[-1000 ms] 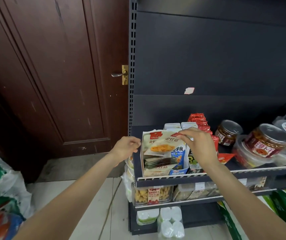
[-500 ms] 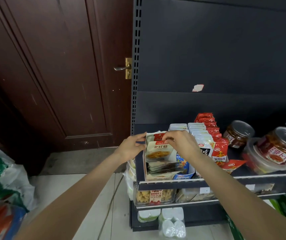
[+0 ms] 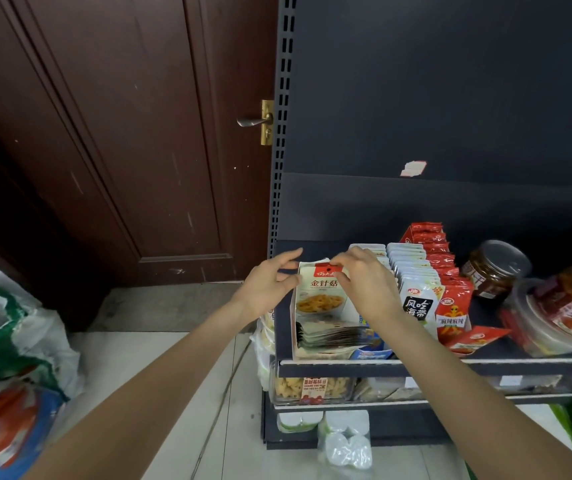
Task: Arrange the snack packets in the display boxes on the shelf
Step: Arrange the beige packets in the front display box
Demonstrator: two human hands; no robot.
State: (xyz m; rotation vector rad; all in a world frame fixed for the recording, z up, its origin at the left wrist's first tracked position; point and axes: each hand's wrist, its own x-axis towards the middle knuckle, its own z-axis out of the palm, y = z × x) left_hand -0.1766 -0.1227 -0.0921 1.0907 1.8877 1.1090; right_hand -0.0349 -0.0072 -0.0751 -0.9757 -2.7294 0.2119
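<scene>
- Right hand (image 3: 367, 289) pinches the red top edge of a glossy, flat mushroom packet (image 3: 322, 289), standing in a white cardboard display box (image 3: 293, 323) at frame centre
- Left hand (image 3: 270, 289) beside the box's left wall, fingers spread, gripping nothing
- Dark metal shelf (image 3: 519, 363) carries round clear jars (image 3: 495, 268) at right

From my remote seat, the door (image 3: 111, 133) looks like dark varnished wood, scuffed pale in spots, with a brassy metal handle (image 3: 258, 121). The shelf (image 3: 450, 363) is matt dark painted metal. The snack packets (image 3: 419, 282) are glossy foil-like plastic, in a printed cardboard display box (image 3: 319, 299). The jar (image 3: 495, 268) is clear shiny plastic.
</scene>
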